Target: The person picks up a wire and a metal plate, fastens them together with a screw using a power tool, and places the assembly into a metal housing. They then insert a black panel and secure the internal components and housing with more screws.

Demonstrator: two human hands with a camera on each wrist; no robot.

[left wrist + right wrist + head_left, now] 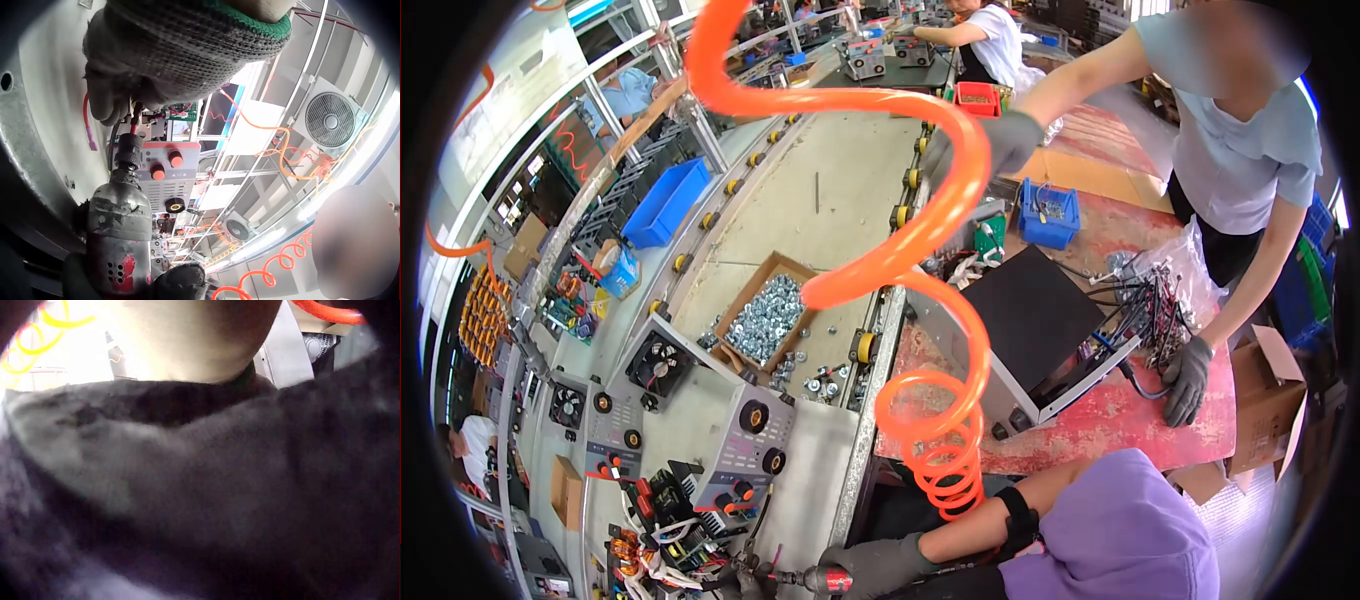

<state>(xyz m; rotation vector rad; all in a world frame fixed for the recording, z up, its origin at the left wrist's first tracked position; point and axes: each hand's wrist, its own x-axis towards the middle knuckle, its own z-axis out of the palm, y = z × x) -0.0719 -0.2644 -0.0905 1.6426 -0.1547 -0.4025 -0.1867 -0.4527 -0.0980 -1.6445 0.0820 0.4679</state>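
At the bottom edge of the head view my gloved right hand (pixel 878 563) grips a worn red and black pneumatic screwdriver (pixel 825 578) that points left. My gloved left hand (pixel 738 580) meets its tip over the open wiring of a grey welder unit (pixel 750 445). In the left wrist view the left hand (pixel 144 56) curls its fingertips (pixel 115 103) round the driver's bit (pixel 134 122), just above the chuck. The screwdriver body (pixel 119 231) fills the lower left, with the right hand (pixel 181 281) below it. The right wrist view shows only dark glove fabric up close.
An orange coiled air hose (pixel 920 250) hangs across the middle. A cardboard box of nuts (pixel 768 318) sits on the roller conveyor (pixel 830 190). Across the red bench (pixel 1120 410) another person's gloved hand (pixel 1188 375) rests by a black-topped case (pixel 1025 320). Blue bins (pixel 1048 213) stand behind.
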